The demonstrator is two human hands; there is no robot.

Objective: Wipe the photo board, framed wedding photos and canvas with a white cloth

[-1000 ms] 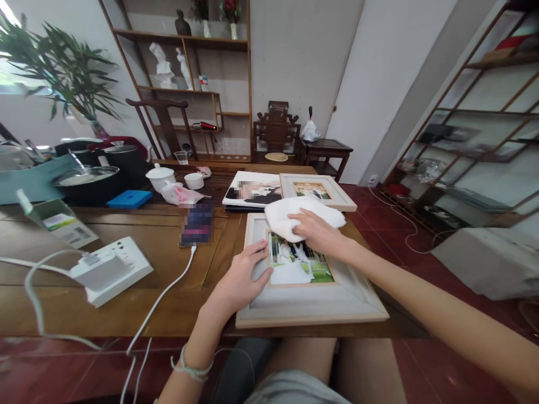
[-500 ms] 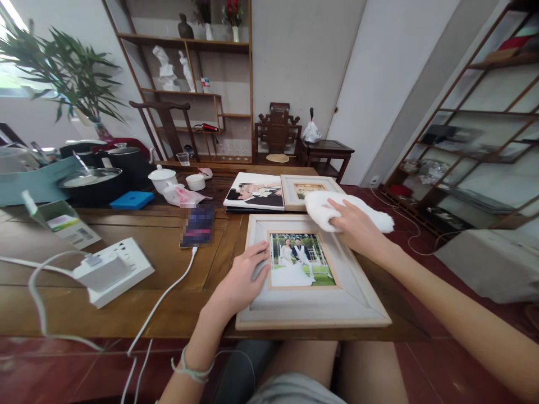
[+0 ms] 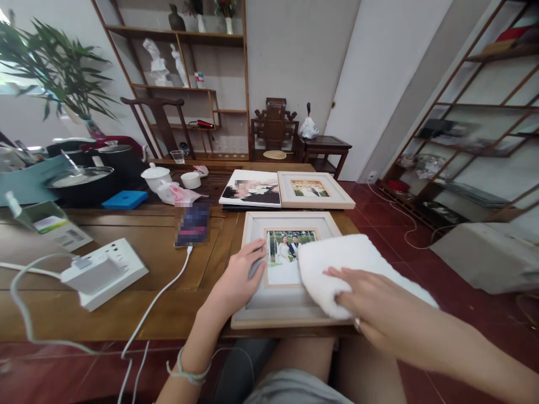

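Note:
A picture frame [image 3: 287,315] with a pale mat and light wooden edge lies flat at the table's front edge. It holds a photo [image 3: 279,268] of two people in wedding clothes. My left hand [image 3: 241,274] rests on the left side of the mat, fingers stretched out towards the photo. My right hand [image 3: 365,298] grips a fluffy white cloth [image 3: 343,249], pressed over the right part of the frame. The cloth covers the photo's right half and trails past the frame's right edge.
Behind lie a second picture frame [image 3: 343,198] and a photo album [image 3: 269,197]. To the left are a phone [image 3: 192,224] on a charging cable, a power strip [image 3: 112,280], a blue box [image 3: 125,200], a white teapot [image 3: 155,175] and a dark pan [image 3: 80,188].
My right hand has brought the cloth from the frame's far right corner towards me, down over its right side and the photo. My left hand stays on the frame. The view has shifted slightly.

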